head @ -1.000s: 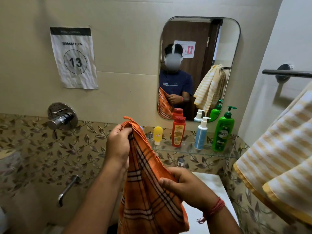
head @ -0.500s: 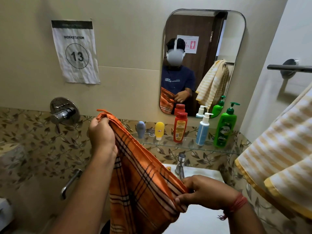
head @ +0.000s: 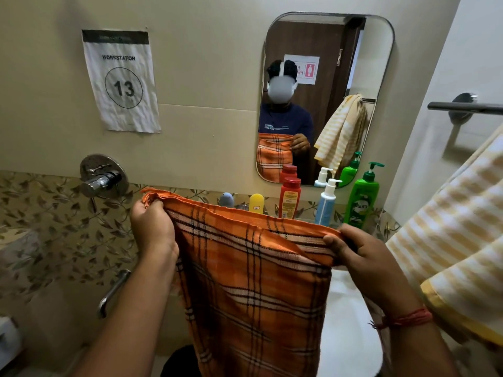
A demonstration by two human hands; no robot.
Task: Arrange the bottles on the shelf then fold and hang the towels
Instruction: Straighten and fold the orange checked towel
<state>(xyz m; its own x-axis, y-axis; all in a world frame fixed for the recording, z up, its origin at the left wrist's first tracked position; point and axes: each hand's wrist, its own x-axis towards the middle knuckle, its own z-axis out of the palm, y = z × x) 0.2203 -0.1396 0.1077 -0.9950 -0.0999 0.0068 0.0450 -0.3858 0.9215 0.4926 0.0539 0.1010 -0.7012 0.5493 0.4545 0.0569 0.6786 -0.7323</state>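
1. Left hand [head: 152, 227] clenched on the upper left corner of the orange plaid towel [head: 253, 289]; right hand [head: 364, 257] pinches its upper right corner. Towel hangs spread between them.
2. Striped towel [head: 457, 235] hangs at right.
3. Behind, along the shelf [head: 386, 227]: grey bottle [head: 226, 200], yellow bottle [head: 256, 203], red bottle [head: 290, 198], blue bottle [head: 326, 204], green bottle [head: 362, 198], all upright.

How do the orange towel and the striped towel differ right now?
The orange towel is plaid with dark lines; the striped towel is white with yellow bands. The orange towel is stretched between the left hand and right hand; the striped towel hangs untouched at right. Both are unfolded.
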